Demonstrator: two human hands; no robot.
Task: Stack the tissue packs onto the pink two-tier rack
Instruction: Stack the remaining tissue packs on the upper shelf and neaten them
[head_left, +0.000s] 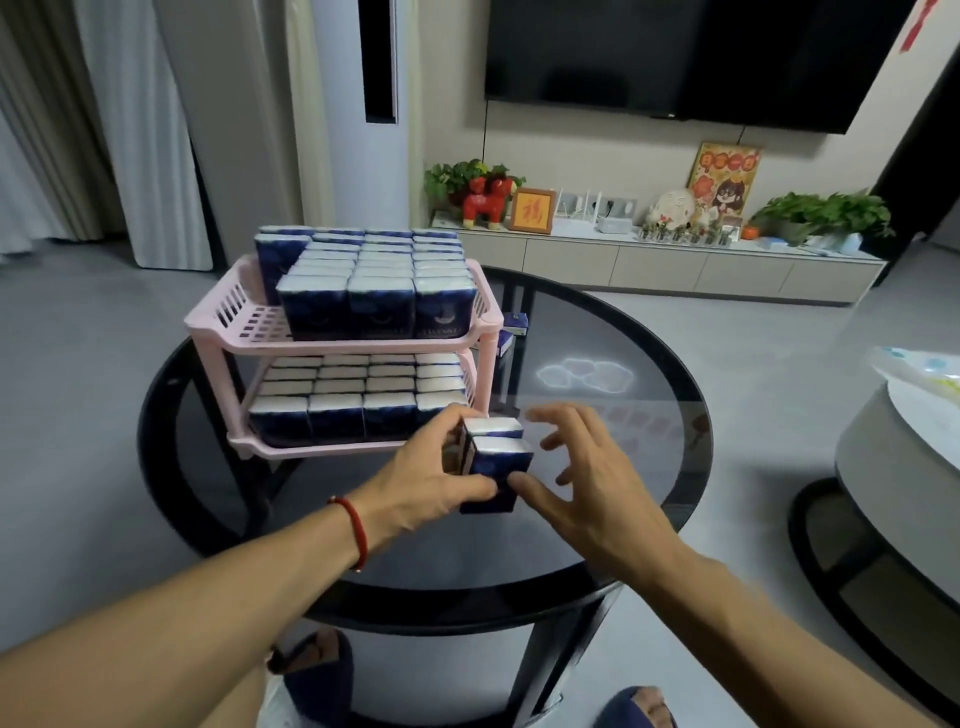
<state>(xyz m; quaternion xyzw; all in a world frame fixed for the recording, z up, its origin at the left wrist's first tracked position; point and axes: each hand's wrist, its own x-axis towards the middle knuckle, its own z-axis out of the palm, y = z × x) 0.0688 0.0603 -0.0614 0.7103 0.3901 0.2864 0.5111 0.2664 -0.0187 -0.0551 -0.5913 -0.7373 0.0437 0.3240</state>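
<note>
Left hand (441, 467) gripping two dark-blue tissue packs (493, 457) side by side, thumb across the near face, fingers curled round the far side, red cord bracelet (353, 530) at the wrist. Held pair upright, white tops up, just in front of the lower tier's right corner and above the round glass table (597, 545) — whether resting on the glass, impossible to tell. Right hand (582, 473) just beside the pair, fingers spread and loosely bent, grasping nothing; thumb tip close against the lower right edge of the nearer pack, actual contact hard to judge.

Pink two-tier rack (218, 322) standing on the left part of the table. Upper tier packed with rows of upright tissue packs (374, 280), a bare strip of slotted floor showing at its left end. Lower tier likewise filled with rows of packs (353, 395) across the whole width. A couple of small blue-and-white packs (514, 325) behind the rack's right side — partly hidden.

Beyond the table: dark wall-mounted television (675, 52), low cabinet (649, 270) carrying plants, a red figurine (488, 205) and framed pictures. Second round table (893, 467) at the right edge. Dark slippers (317, 670) visible below through the glass
</note>
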